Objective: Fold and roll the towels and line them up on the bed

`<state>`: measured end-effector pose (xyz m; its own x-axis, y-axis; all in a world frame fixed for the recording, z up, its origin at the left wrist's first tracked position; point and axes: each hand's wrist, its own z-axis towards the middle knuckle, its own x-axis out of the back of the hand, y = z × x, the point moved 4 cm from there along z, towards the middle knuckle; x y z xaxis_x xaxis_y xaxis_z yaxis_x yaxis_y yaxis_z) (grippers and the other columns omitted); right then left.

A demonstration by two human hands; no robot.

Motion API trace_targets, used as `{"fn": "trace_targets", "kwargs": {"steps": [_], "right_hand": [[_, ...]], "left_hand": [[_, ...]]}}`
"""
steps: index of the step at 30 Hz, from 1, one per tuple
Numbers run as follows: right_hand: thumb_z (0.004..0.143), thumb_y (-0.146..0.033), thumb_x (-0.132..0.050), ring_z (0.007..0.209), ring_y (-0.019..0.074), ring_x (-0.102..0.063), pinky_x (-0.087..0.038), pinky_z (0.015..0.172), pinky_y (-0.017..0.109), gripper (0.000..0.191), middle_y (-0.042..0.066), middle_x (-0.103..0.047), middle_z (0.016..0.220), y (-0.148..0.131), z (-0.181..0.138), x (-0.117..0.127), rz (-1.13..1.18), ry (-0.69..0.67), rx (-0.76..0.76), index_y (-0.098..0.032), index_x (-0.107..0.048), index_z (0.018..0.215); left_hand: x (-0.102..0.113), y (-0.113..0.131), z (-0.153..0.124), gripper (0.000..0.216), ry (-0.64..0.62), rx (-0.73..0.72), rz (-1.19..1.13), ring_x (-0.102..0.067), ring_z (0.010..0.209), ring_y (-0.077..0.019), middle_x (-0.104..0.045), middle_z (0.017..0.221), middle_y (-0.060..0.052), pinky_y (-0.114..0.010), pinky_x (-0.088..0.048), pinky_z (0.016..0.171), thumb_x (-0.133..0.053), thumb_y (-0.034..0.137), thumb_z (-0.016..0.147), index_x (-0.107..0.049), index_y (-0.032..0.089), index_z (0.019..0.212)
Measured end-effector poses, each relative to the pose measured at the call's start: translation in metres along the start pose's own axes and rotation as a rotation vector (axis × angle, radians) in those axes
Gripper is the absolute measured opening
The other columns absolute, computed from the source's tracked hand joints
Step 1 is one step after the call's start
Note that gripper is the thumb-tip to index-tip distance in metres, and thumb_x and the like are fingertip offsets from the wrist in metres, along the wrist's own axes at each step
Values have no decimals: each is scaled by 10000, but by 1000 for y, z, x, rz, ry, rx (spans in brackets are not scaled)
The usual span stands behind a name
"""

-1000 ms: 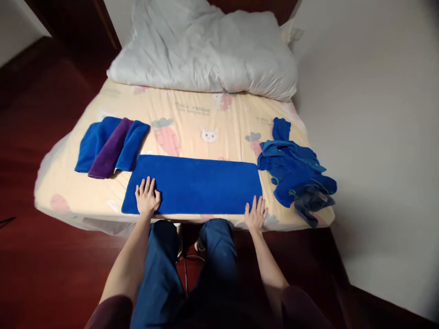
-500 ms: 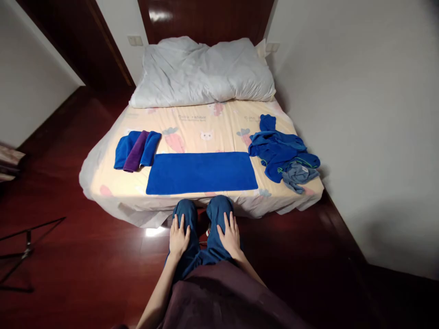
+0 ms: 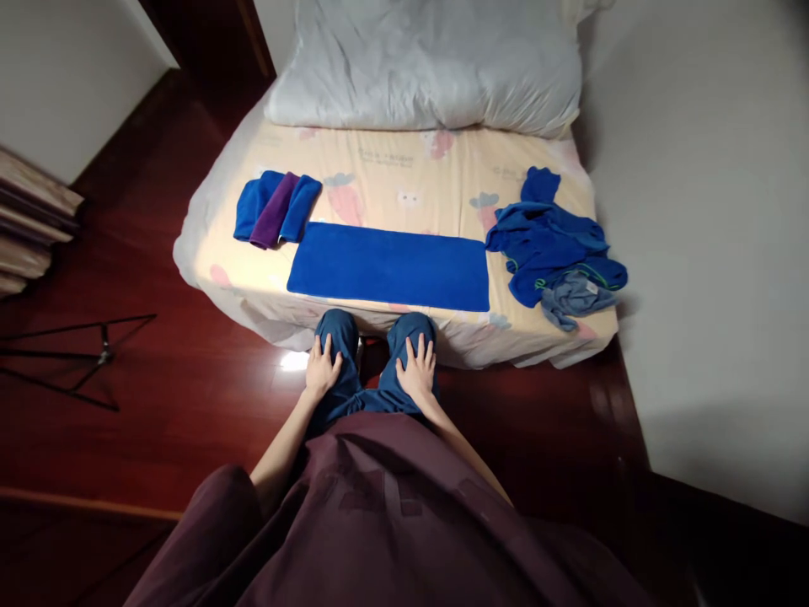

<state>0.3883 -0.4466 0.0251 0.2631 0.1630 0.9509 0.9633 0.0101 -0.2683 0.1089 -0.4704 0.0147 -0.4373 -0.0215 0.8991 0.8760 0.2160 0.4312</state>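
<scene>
Resting on trousers (image 3: 340,327), left hand (image 3: 323,371) and right hand (image 3: 417,371) spread, grasping nothing. Blue towel (image 3: 390,266) lies just beside crumpled cloth heap (image 3: 556,244) at right; sideways tug could snag.

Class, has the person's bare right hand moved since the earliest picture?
Yes: the bare right hand has come off the front edge of the yellow carrot-print bedsheet, drawing back toward the body onto the blue cloth trousers.

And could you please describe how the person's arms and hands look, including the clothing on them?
The left hand and right hand are gloveless, with no visible rings or watch. The loose, dark plum left sleeve leaves that forearm bare.
</scene>
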Motion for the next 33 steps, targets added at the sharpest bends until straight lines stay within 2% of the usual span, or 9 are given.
{"fn": "trace_targets", "kwargs": {"steps": [17,27,30,33], "right_hand": [[1017,-397,-506,1615,413,-127,-275,1254,576,674,79,-62,1782,7,3,7,34,8,10,-259,-343,1657],[1001,-393,-533,1613,414,-141,-281,1252,567,683,76,-77,1781,6,8,5,10,26,1,-267,-356,1649],[997,-394,-535,1614,412,-145,-296,1245,558,686,81,-86,1780,5,9,6,-5,17,-4,-266,-359,1647],[996,-400,-537,1613,414,-146,-302,1241,562,690,87,-89,1779,2,8,6,-16,2,-10,-266,-355,1649]], "left_hand": [[-8,13,8,686,0,31,-9,-438,1485,-414,-316,1680,-233,-556,-420,1182,-478,456,1019,-391,138,1622],[-4,6,12,708,-8,58,-79,-416,1496,-433,-306,1674,-257,-589,-400,1188,-471,461,1010,-379,119,1623],[-2,6,11,704,11,60,-113,-382,1516,-434,-303,1677,-252,-607,-370,1205,-486,446,999,-391,115,1613],[1,12,8,678,71,11,-169,-248,1585,-416,-283,1690,-245,-600,-261,1272,-524,389,972,-441,80,1570]]}}
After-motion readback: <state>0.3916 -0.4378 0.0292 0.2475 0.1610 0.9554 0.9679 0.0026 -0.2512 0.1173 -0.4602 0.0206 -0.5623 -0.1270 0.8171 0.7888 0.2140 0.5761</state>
